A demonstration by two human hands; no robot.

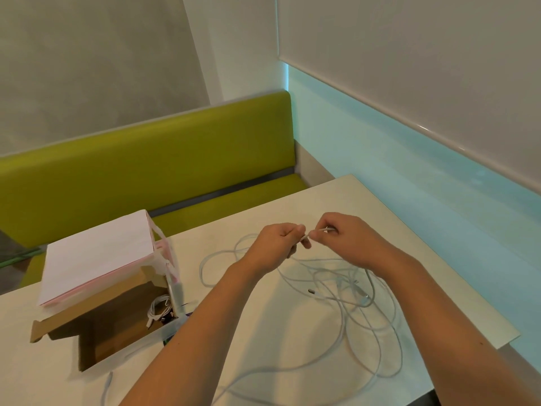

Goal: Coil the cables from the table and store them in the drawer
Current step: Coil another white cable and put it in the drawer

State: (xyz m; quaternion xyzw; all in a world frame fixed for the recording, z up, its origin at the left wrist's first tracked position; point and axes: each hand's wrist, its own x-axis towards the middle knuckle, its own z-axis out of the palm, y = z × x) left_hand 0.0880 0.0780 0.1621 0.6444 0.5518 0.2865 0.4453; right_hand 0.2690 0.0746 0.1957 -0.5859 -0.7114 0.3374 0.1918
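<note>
Hands, left hand (276, 244) and right hand (345, 238), pinch one thin white cable (306, 237) above tangled loops.

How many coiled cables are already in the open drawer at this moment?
1. A white coiled cable lies at the right end of the cardboard drawer, near its front wall. The drawer's shadowed back, under the pink-white box, could hide more.

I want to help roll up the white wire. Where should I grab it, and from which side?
Take the wire by its end, as the hands do: the left hand and right hand pinch one end above the table. Another free plug end lies flat in the tangle, so come from above with a fingertip grip. Grabbing the crossed loops in the middle would probably knot them.
</note>
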